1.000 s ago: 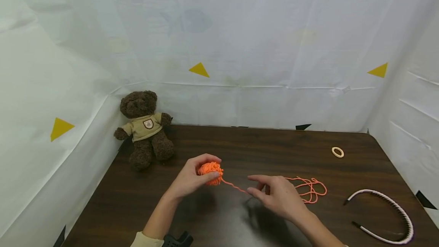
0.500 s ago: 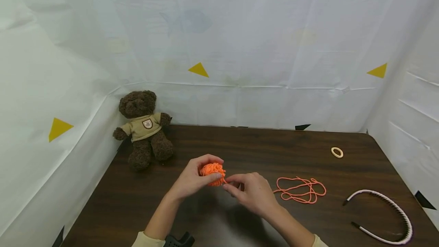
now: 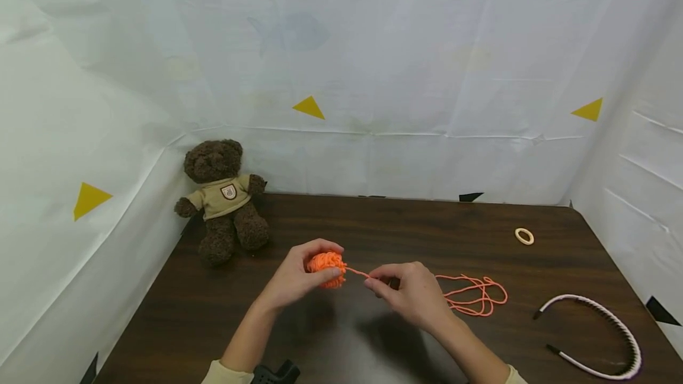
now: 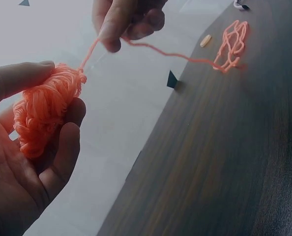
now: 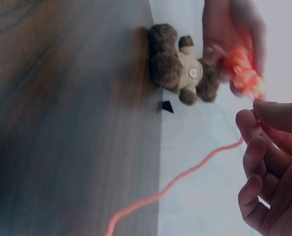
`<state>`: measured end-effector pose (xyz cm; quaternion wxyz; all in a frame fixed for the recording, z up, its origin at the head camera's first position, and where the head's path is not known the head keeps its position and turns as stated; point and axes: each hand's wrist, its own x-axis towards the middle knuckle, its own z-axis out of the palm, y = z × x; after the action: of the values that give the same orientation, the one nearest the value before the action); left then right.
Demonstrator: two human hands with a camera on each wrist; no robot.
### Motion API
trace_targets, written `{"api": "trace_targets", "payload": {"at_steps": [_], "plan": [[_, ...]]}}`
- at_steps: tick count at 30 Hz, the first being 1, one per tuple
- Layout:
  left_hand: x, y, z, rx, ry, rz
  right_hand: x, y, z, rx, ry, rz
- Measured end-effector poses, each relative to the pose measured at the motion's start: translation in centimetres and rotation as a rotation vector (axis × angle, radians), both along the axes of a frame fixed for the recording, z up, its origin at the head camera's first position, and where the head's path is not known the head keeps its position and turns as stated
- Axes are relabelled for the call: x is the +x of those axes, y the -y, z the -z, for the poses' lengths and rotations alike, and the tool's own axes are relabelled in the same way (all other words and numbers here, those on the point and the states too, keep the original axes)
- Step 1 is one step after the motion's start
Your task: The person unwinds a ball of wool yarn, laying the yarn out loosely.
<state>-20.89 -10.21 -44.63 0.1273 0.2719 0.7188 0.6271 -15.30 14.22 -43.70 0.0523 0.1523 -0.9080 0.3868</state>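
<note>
My left hand grips a small orange ball of yarn above the table, thumb on one side and fingers curled round the other. In the left wrist view the yarn ball shows its looped strands. To the right, my right hand pinches the strand that runs out of the ball, between thumb and index finger. Past that hand the yarn trails down to a loose heap of loops on the table. In the right wrist view the strand hangs slack below the pinching fingers.
A brown teddy bear in a tan shirt leans against the white sheet at the back left. A small pale ring lies at the back right of the dark wooden table. Nearer, a white headband lies at the right.
My right hand, farther right a second ago, came in to the yarn ball and then drew back a little to the right with the strand. The left hand has barely shifted.
</note>
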Motion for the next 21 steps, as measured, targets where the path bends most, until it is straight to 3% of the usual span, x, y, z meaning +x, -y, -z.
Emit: {"api": "trace_targets", "payload": {"at_steps": [9,21], "plan": [[-0.1,0.4,0.1,0.02,0.001,0.002,0.2,-3.3,-0.8,-0.02,-0.007,0.033],[0.0,0.7,0.2,-0.011,0.012,-0.023,1.4,-8.7,-1.5,-0.113,0.054,0.089]]}}
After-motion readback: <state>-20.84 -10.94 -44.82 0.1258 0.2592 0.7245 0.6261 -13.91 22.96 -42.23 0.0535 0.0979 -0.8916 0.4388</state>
